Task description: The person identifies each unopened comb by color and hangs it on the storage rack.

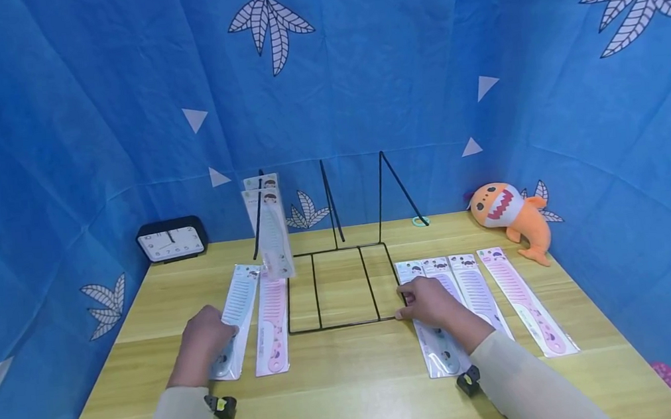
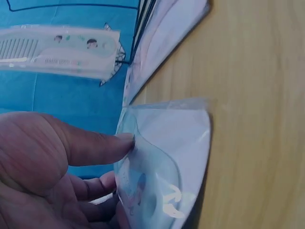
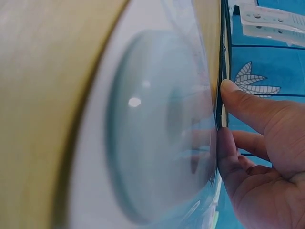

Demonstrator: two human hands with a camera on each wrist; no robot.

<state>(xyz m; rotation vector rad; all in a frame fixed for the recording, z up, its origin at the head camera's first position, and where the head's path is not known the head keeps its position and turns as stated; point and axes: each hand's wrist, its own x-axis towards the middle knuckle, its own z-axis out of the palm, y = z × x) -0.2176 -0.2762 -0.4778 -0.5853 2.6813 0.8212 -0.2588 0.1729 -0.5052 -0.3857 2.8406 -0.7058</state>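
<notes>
My left hand pinches the near end of a pale blue packaged comb lying left of a black wire rack. In the left wrist view the left hand has its thumb on the pack and fingers beneath its edge. My right hand rests on another blue packaged comb just right of the rack. In the right wrist view the right hand touches the edge of that pack with its fingers, thumb held apart beside the rack wire.
A pink packaged comb lies beside the left one. Two packs hang on the rack's left prong. Three more combs lie at the right. An orange shark plush, a black clock and a green ring sit at the back.
</notes>
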